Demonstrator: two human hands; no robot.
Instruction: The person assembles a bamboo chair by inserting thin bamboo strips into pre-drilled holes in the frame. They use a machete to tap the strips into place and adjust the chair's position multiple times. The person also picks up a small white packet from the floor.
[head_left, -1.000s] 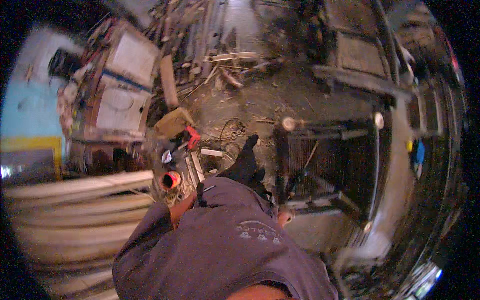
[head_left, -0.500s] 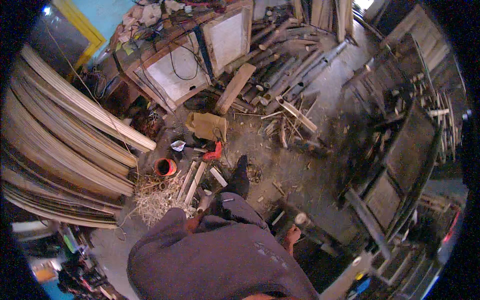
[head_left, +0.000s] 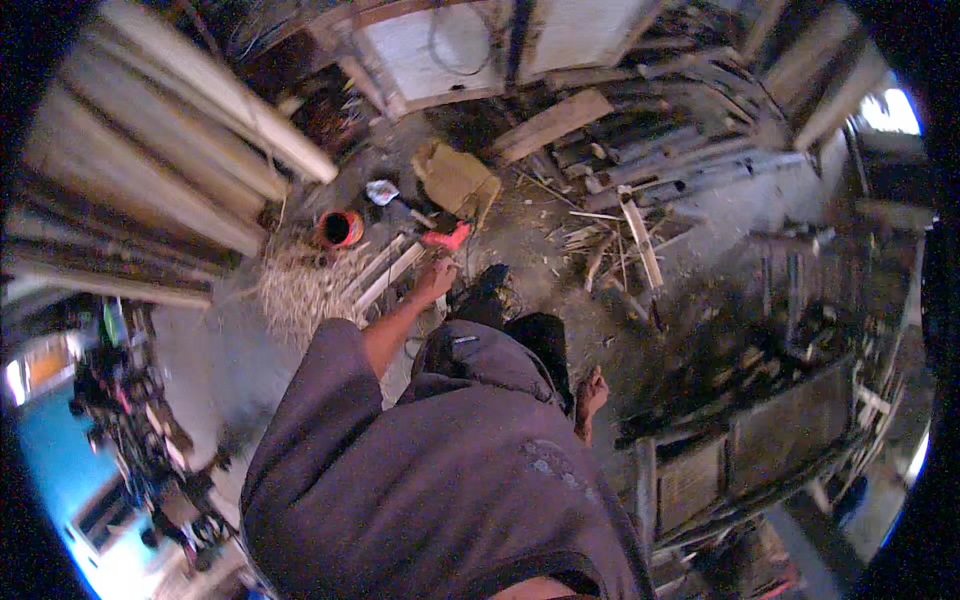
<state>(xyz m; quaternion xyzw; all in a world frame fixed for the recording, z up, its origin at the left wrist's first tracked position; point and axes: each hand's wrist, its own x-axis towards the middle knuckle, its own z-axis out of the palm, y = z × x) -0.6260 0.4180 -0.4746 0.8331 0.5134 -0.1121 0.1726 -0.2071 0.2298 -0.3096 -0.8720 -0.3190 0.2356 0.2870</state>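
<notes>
My left hand (head_left: 435, 281) reaches forward over the floor, just short of a red power tool (head_left: 448, 237) with a cord. Its fingers are small and smeared, and I cannot make out anything in them. Pale wooden strips (head_left: 392, 276) lie beside that hand, close to a heap of wood shavings (head_left: 300, 288). Out to the right of my body, my right hand (head_left: 593, 392) hangs low with its fingers curled; whatever they may hold is hidden. A brown cardboard-like piece (head_left: 452, 178) lies beyond the red tool.
An orange-red bucket (head_left: 356, 229) and a small white packet (head_left: 381, 192) stand left of the tool. Long boards (head_left: 150, 150) lean at the left. A plank (head_left: 552, 125) and several poles (head_left: 700, 170) lie ahead. A wooden frame (head_left: 790, 430) is at right.
My left arm has stretched forward from beside my body toward the red tool. The view has turned, shifting the boards and the frame. My right hand stays low at my right side.
</notes>
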